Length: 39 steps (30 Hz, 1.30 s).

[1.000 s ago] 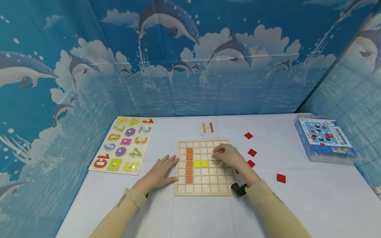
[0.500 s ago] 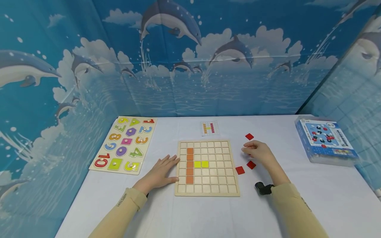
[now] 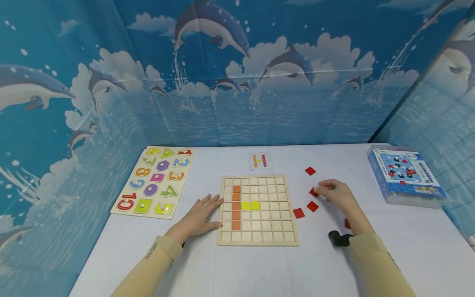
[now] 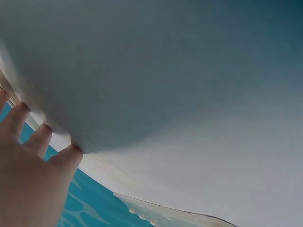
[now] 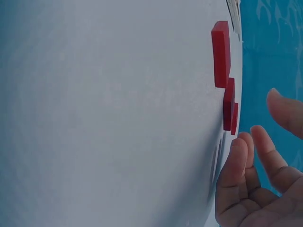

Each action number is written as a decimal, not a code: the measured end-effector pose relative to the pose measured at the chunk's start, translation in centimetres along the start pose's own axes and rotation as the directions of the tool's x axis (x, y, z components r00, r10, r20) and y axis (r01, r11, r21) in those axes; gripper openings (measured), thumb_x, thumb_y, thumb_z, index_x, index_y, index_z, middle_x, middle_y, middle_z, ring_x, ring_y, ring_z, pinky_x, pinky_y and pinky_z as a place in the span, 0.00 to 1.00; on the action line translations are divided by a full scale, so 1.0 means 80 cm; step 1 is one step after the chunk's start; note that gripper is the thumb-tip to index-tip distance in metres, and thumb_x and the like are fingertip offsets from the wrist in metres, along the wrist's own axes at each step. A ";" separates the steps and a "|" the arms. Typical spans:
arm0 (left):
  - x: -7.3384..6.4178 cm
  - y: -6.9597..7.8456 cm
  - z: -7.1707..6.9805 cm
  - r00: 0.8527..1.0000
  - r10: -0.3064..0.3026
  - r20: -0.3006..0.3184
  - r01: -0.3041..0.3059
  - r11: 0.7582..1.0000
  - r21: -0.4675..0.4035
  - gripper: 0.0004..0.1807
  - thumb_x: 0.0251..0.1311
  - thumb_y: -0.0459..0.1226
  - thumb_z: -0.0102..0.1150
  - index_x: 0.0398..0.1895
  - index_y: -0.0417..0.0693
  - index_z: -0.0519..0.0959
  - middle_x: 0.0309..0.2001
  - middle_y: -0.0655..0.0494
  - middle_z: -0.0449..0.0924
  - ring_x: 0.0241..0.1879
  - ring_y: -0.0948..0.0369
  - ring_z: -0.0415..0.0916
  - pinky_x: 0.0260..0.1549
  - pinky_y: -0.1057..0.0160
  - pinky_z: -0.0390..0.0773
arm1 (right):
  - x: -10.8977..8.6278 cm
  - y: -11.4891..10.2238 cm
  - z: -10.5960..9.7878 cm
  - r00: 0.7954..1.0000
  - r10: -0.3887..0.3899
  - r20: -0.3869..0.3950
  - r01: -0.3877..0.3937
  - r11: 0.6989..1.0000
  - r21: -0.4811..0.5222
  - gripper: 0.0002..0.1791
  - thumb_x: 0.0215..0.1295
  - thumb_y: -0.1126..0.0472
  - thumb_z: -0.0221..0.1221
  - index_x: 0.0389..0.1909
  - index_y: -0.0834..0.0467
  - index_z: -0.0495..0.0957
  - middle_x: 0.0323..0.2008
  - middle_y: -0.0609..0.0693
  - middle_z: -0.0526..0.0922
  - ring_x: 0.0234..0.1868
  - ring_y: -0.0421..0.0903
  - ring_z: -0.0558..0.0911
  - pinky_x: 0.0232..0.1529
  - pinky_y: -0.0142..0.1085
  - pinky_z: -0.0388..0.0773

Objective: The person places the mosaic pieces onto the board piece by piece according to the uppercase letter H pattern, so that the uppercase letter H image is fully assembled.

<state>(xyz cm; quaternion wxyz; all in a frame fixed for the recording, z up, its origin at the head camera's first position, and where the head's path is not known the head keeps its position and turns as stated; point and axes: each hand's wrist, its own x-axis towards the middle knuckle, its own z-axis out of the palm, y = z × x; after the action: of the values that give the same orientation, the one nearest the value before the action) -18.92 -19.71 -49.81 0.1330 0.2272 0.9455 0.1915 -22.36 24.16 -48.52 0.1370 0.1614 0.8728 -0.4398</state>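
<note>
The left hand [image 3: 198,216] lies with spread fingers at the left edge of a wooden grid board [image 3: 256,240]; its fingertips also show in the left wrist view. On the board stand a column of orange square tiles [image 3: 236,206] and two yellow tiles [image 3: 250,206]. Right of the board, the right hand [image 3: 335,194] hovers over the table with its fingertips at a red tile [image 3: 313,191], which they partly cover. In the right wrist view its thumb and fingers [image 5: 265,146] are apart with nothing between them, beside several red tiles [image 5: 221,54].
More red tiles [image 3: 299,213] lie scattered right of the board, one partly hidden under the right forearm. A pattern card [image 3: 261,161] lies behind the board. At left is a number puzzle board [image 3: 156,181]; at right stands a blue box [image 3: 406,173].
The right hand has moved from over the board's right side out to the scattered red tiles, uncovering the board's right columns. The left hand stays in place.
</note>
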 end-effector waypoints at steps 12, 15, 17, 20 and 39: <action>0.000 -0.002 0.002 1.000 0.003 -0.005 -0.003 1.000 0.016 0.42 0.61 0.52 0.63 0.76 0.53 0.59 0.77 0.51 0.54 0.78 0.45 0.45 0.75 0.38 0.45 | 0.005 -0.006 0.006 1.000 0.019 -0.021 -0.019 1.000 -0.020 0.31 0.66 0.52 0.62 0.63 0.65 0.68 0.50 0.63 0.76 0.49 0.55 0.76 0.47 0.39 0.82; 0.000 -0.002 0.002 1.000 0.003 -0.004 -0.003 1.000 0.017 0.42 0.61 0.53 0.63 0.76 0.52 0.59 0.78 0.51 0.54 0.78 0.46 0.45 0.76 0.39 0.45 | 0.005 -0.010 0.010 1.000 0.018 -0.024 -0.019 0.999 -0.048 0.29 0.66 0.54 0.63 0.61 0.67 0.69 0.48 0.63 0.76 0.47 0.54 0.75 0.43 0.36 0.81; 0.000 -0.002 0.002 1.000 0.002 -0.004 -0.002 1.000 0.019 0.42 0.61 0.53 0.63 0.76 0.53 0.59 0.78 0.52 0.54 0.78 0.46 0.45 0.76 0.39 0.45 | 0.004 -0.013 0.011 1.000 0.016 -0.024 -0.018 0.998 -0.065 0.28 0.65 0.56 0.63 0.60 0.67 0.70 0.46 0.62 0.76 0.46 0.54 0.75 0.42 0.35 0.80; 0.000 -0.002 0.002 1.000 0.001 -0.005 -0.001 1.000 0.020 0.42 0.61 0.53 0.64 0.76 0.52 0.59 0.78 0.52 0.54 0.78 0.46 0.45 0.76 0.39 0.45 | 0.003 -0.016 0.013 1.000 0.010 -0.022 -0.012 0.996 -0.087 0.26 0.65 0.58 0.63 0.58 0.68 0.70 0.45 0.62 0.76 0.45 0.54 0.74 0.41 0.36 0.79; -0.001 -0.002 0.001 1.000 0.004 -0.003 -0.004 1.000 0.015 0.42 0.61 0.52 0.64 0.76 0.52 0.59 0.78 0.51 0.53 0.78 0.45 0.45 0.75 0.38 0.46 | 0.006 -0.018 0.014 0.999 0.022 -0.024 -0.024 0.996 -0.085 0.20 0.64 0.60 0.64 0.51 0.66 0.74 0.39 0.60 0.80 0.40 0.51 0.77 0.36 0.32 0.78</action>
<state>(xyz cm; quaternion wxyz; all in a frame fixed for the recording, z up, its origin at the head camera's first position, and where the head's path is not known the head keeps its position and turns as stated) -18.89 -19.83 -49.91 0.1297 0.2297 0.9467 0.1850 -23.24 22.52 -48.31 0.1389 0.1705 0.8903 -0.3987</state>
